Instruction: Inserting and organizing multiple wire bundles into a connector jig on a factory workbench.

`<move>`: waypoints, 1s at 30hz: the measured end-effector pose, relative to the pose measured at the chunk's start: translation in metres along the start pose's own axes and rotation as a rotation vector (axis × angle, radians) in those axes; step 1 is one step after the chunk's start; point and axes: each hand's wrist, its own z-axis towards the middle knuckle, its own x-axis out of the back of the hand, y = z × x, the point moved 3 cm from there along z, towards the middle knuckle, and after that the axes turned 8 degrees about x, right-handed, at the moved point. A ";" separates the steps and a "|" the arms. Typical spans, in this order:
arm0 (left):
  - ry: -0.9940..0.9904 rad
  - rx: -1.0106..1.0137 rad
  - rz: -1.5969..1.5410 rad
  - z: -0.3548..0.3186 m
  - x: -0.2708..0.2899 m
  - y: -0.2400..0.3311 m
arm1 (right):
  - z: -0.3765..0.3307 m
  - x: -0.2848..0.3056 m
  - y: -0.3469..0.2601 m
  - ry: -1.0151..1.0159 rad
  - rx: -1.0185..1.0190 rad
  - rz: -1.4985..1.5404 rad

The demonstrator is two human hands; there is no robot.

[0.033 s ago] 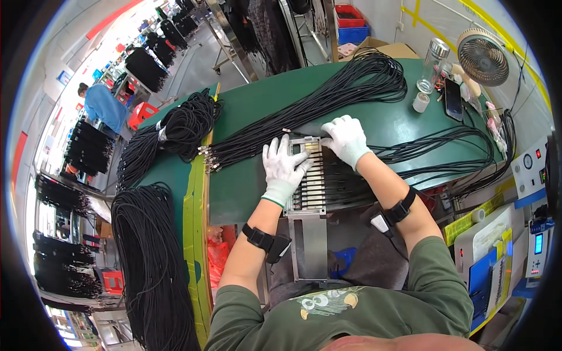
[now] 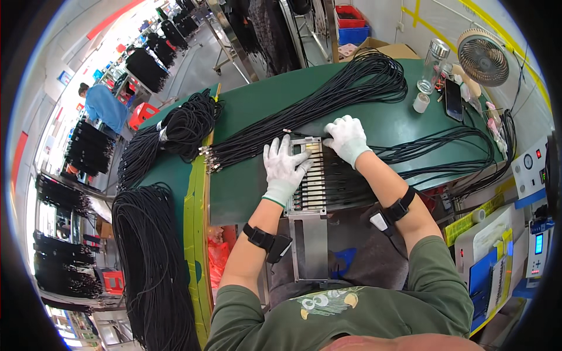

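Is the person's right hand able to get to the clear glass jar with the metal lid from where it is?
Probably yes. The right hand rests by the metal fixture; only bare green table lies before the clear glass jar.

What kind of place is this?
Most likely a cable assembly workshop. Bundles of black cables cover a green workbench, gloved hands work at a slotted metal jig, and more cable coils wait nearby.

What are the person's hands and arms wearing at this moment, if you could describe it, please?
The left hand and the right hand each wear a white knit glove. Each forearm carries a black strap with a small black device: left wrist band, right wrist band. Olive-green short sleeves cover the upper arms.
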 end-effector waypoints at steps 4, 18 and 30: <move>0.055 0.001 -0.098 0.002 -0.008 -0.006 | 0.005 -0.007 0.012 -0.037 -0.067 -0.059; 0.345 0.011 -0.745 -0.003 -0.014 -0.028 | 0.002 0.029 -0.018 0.176 0.294 0.356; 0.368 0.285 -0.548 -0.004 -0.011 -0.036 | -0.007 0.021 -0.008 0.010 0.224 0.437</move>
